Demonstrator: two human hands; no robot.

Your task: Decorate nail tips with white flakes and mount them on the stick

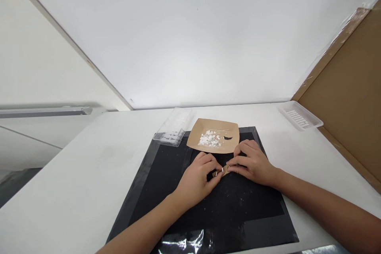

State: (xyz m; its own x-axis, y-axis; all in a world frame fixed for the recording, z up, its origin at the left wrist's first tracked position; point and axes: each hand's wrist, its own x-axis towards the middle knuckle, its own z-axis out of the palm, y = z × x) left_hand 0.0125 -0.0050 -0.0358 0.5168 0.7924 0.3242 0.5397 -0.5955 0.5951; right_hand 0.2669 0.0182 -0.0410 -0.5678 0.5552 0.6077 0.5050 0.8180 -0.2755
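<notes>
My left hand [196, 177] and my right hand [253, 163] meet over the middle of a black mat [238, 200]. Between their fingertips is a small tan piece [225, 171], thin and narrow, with tiny white bits at its ends. Thumb and fingers of my left hand are pinched on its left end. My right fingers close on its right end, and part of the piece is hidden by them. Just beyond the hands lies a brown paper tray [195, 137] with a heap of small white pieces [209, 139] and a dark curved scrap [228, 138].
A clear plastic box [172, 127] lies at the mat's back left corner. At the back right, a translucent white tray [308, 117] stands beside a brown board [351, 87]. A white wall [202, 47] rises behind the white table [89, 166].
</notes>
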